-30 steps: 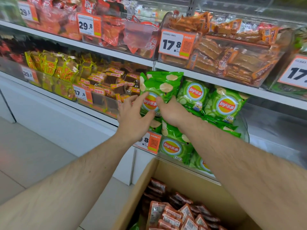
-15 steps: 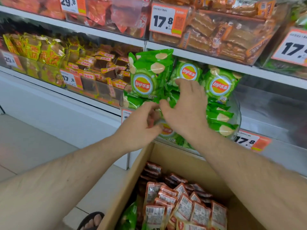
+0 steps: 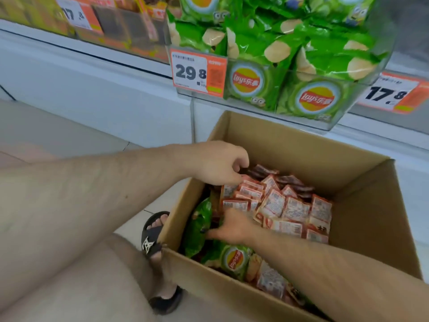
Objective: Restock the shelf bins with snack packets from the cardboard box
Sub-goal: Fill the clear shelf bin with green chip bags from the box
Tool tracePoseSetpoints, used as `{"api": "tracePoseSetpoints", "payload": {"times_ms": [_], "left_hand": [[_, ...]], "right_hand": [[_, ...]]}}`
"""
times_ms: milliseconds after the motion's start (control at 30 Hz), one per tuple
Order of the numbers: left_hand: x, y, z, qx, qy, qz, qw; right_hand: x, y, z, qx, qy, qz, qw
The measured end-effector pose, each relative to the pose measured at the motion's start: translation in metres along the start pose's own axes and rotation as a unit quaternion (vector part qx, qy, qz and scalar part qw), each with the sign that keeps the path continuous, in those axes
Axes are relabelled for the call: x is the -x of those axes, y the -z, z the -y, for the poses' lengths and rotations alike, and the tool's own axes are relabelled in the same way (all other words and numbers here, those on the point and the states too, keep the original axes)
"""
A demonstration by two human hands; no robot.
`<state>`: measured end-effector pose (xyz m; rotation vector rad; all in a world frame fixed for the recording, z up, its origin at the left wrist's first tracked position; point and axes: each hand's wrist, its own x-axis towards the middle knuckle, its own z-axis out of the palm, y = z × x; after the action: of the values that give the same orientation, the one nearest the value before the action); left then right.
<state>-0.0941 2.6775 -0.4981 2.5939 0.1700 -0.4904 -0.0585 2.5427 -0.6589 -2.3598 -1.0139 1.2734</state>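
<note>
Down at 6 o'clock, inside the open brown cardboard box [image 3: 274, 140], lies a green crinkly foil chip bag [image 3: 234, 259], long axis approx 10-to-4 o'clock, logo end toward 4. Probably light, puffy, slippery, crushable w/ chips inside; best taken by a crimped end seam. Small red-and-white snack packets [image 3: 285, 205] fill the box toward 1 o'clock. Right hand [image 3: 232, 228] has fingers spread, reaching between bags. Left hand [image 3: 218, 163] is curled over packets; grip can't be told. Clear shelf bin [image 3: 380, 73] of green bags sits at 12 o'clock.
</note>
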Motion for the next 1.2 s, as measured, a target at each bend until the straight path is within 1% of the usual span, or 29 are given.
{"api": "tracePoseSetpoints", "payload": {"times_ms": [33,200,267,333,367,400,433,500,567,667,767,833,867,900,933,967,1000,1033,1067,1100,1133,1200], "left_hand": [[0.001,0.0,0.0,0.003,0.001,-0.001,1.0],[0.003,0.001,0.001,0.015,0.009,0.001,1.0],[0.004,0.003,0.002,0.017,0.013,0.006,1.0],[0.005,0.005,0.004,0.028,0.016,-0.003,0.999],[0.005,0.007,0.005,0.038,0.017,-0.014,0.999],[0.005,0.008,0.007,0.053,0.021,-0.026,0.998],[0.004,0.008,0.009,0.071,0.028,-0.039,0.996],[0.002,0.008,0.012,0.112,0.06,-0.047,0.991],[0.003,0.009,0.013,0.176,0.103,-0.019,0.979],[0.007,0.009,0.01,0.295,0.149,0.04,0.943],[0.011,0.001,0.004,0.387,0.116,0.095,0.91],[0.012,-0.005,0.003,0.409,0.103,0.104,0.901],[0.013,-0.006,0.004,0.397,0.107,0.098,0.906],[0.013,-0.008,0.007,0.38,0.114,0.092,0.913],[0.014,-0.008,0.009,0.363,0.121,0.088,0.92],[0.013,-0.01,0.012,0.351,0.129,0.08,0.924],[0.012,-0.011,0.014,0.344,0.137,0.07,0.926],[0.012,-0.012,0.017,0.341,0.142,0.058,0.927],[0.012,-0.013,0.017,0.34,0.145,0.05,0.928],[0.011,-0.013,0.017,0.341,0.146,0.045,0.928],[0.011,-0.013,0.016,0.342,0.146,0.041,0.927],[0.012,-0.014,0.015,0.347,0.148,0.03,0.926]], "right_hand": [[-0.006,-0.008,0.006,0.0,0.002,-0.003,1.0],[-0.021,-0.023,0.023,0.087,0.024,-0.047,0.995],[-0.01,-0.011,0.021,0.098,0.039,-0.06,0.993],[0.01,0.017,0.017,0.08,0.056,-0.065,0.993],[0.021,0.035,0.014,0.055,0.07,-0.07,0.994],[0.032,0.054,0.011,0.007,0.082,-0.066,0.994],[0.045,0.073,0.007,-0.063,0.086,-0.047,0.993],[0.068,0.106,0.001,-0.193,0.081,0.006,0.978],[0.082,0.129,-0.009,-0.255,0.083,0.024,0.963],[0.087,0.142,-0.02,-0.341,0.1,0.039,0.934],[0.084,0.142,-0.022,-0.438,0.121,0.062,0.889],[0.078,0.137,-0.021,-0.458,0.12,0.067,0.879],[0.073,0.132,-0.022,-0.435,0.101,0.065,0.892],[0.067,0.125,-0.024,-0.383,0.071,0.056,0.919],[0.062,0.115,-0.027,-0.296,0.037,0.043,0.954],[0.057,0.104,-0.03,-0.173,0.006,0.04,0.984],[0.049,0.093,-0.035,-0.029,-0.017,0.054,0.998],[0.04,0.08,-0.04,0.099,-0.031,0.086,0.991],[0.032,0.065,-0.044,0.191,-0.036,0.128,0.973],[0.025,0.051,-0.046,0.248,-0.042,0.159,0.955],[0.018,0.037,-0.049,0.269,-0.051,0.173,0.946],[0.009,0.015,-0.052,0.256,-0.068,0.172,0.949]]}}
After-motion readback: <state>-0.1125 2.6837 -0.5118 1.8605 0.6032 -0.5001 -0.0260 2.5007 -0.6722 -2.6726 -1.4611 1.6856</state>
